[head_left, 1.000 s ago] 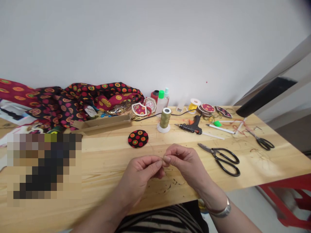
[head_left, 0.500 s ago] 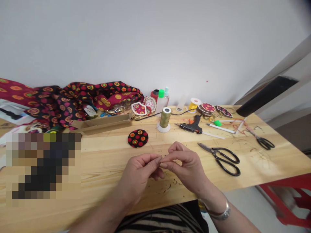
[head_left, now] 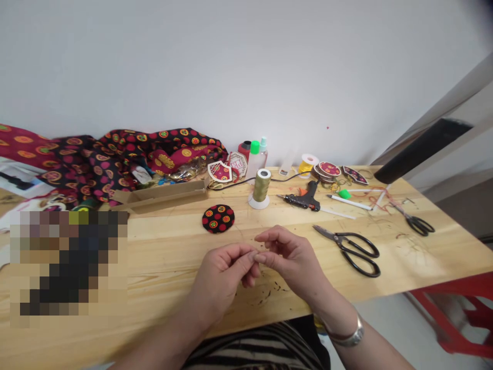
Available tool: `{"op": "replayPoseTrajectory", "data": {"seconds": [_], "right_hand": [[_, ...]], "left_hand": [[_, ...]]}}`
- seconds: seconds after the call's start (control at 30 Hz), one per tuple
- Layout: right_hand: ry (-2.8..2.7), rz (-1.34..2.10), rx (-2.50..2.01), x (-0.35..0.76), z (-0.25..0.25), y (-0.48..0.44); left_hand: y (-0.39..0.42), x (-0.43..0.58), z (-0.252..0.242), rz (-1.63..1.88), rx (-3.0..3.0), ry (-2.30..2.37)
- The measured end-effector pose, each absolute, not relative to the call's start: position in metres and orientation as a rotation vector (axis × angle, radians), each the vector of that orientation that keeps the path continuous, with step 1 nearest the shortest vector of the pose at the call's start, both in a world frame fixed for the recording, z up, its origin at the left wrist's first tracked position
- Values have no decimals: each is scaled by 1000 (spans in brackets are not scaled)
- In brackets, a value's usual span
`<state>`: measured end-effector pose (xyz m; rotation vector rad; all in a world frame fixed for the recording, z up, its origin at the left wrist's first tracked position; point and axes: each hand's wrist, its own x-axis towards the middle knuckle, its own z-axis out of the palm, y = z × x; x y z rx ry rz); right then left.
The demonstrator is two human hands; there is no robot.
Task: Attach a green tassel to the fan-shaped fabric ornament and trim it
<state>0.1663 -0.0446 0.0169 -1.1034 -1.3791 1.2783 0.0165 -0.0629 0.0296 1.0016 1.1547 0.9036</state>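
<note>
My left hand [head_left: 227, 270] is closed in a pinch over the front of the table; whatever lies between its thumb and finger is too small to name. Against its fingertips rests the thumb of my right hand [head_left: 295, 259], whose index finger is lifted away from that thumb, leaving a gap. Beyond my hands lies a round black fabric piece [head_left: 218, 219] with red and orange motifs. A spool of olive-gold thread [head_left: 262, 186] stands upright behind them. To the right are black-handled scissors [head_left: 348, 249], lying on the wood. Dark scraps [head_left: 273, 294] are scattered below my hands.
A black glue gun [head_left: 304, 199] and a white pen [head_left: 350, 201] lie behind the scissors. Smaller scissors [head_left: 418, 221] are farther right. Along the wall stand bottles [head_left: 254, 159], an open cardboard box [head_left: 165, 196] and heaped patterned cloth [head_left: 96, 164]. A red stool [head_left: 450, 318] is beside the table.
My right index finger has lifted away from the left fingertips and the right thumb. My left hand keeps its pinch in nearly the same place. The things on the table stay put.
</note>
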Motion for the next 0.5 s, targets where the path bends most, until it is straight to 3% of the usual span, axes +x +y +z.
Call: {"op": "replayPoseTrajectory", "data": {"seconds": [0.17, 0.5], "right_hand": [[-1312, 1482, -1089, 166, 16, -45], [-1337, 1467, -1063, 170, 17, -46]], "left_hand": [[-63, 16, 32, 875, 1038, 1167], [-64, 16, 32, 852, 1059, 1172]]}}
